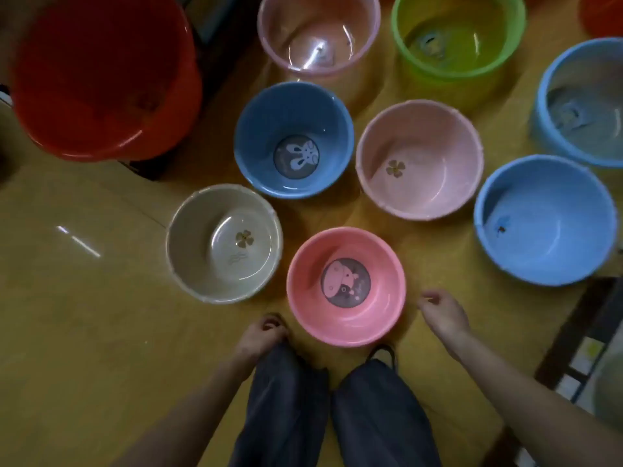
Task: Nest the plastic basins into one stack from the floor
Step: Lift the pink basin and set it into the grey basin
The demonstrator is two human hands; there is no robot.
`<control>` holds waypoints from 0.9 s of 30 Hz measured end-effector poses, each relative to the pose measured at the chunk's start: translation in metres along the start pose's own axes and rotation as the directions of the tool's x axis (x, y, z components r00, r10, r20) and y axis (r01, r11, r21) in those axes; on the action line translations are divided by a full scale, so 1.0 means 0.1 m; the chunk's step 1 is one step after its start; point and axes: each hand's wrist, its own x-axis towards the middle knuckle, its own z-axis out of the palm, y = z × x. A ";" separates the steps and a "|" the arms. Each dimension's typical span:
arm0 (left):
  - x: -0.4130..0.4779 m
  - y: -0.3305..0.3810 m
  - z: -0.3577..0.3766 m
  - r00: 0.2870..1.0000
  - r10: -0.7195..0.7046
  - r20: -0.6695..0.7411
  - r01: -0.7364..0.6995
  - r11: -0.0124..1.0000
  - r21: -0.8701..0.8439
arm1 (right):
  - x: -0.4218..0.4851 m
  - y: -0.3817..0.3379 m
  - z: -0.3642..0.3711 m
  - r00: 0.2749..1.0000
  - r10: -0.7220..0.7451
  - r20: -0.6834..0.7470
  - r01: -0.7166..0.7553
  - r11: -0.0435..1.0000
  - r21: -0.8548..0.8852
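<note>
Several plastic basins stand apart on the yellow floor. Nearest is a pink basin (347,318) with a cartoon print. Around it are a beige basin (192,251), a blue rabbit-print basin (266,129), a pale pink basin (435,183) and a light blue basin (556,237). Farther back stand a clear pink basin (269,25), a green basin (404,35) and another light blue one (546,106). My left hand (261,335) hangs left of the pink basin, fingers loosely curled, holding nothing. To that basin's right hangs my right hand (441,313), also loosely curled and not touching it.
A large red basin (84,79) sits raised at the upper left, over dark furniture. Another red one (603,11) shows at the top right corner. My legs in dark trousers (333,409) stand just behind the pink basin. A dark mat (586,335) lies at the right.
</note>
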 end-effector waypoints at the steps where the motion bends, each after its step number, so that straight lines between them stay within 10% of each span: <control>1: 0.13 -0.02 0.05 1.000 -0.007 0.000 0.007 1.000 -0.008 | 0.11 0.01 0.07 1.000 -0.003 -0.016 0.003 1.000 -0.017; 27: 2.27 -0.03 0.52 0.996 -0.063 -0.061 0.044 0.963 -0.266 | 1.80 0.36 0.97 0.976 0.204 -0.081 -0.188 0.967 0.174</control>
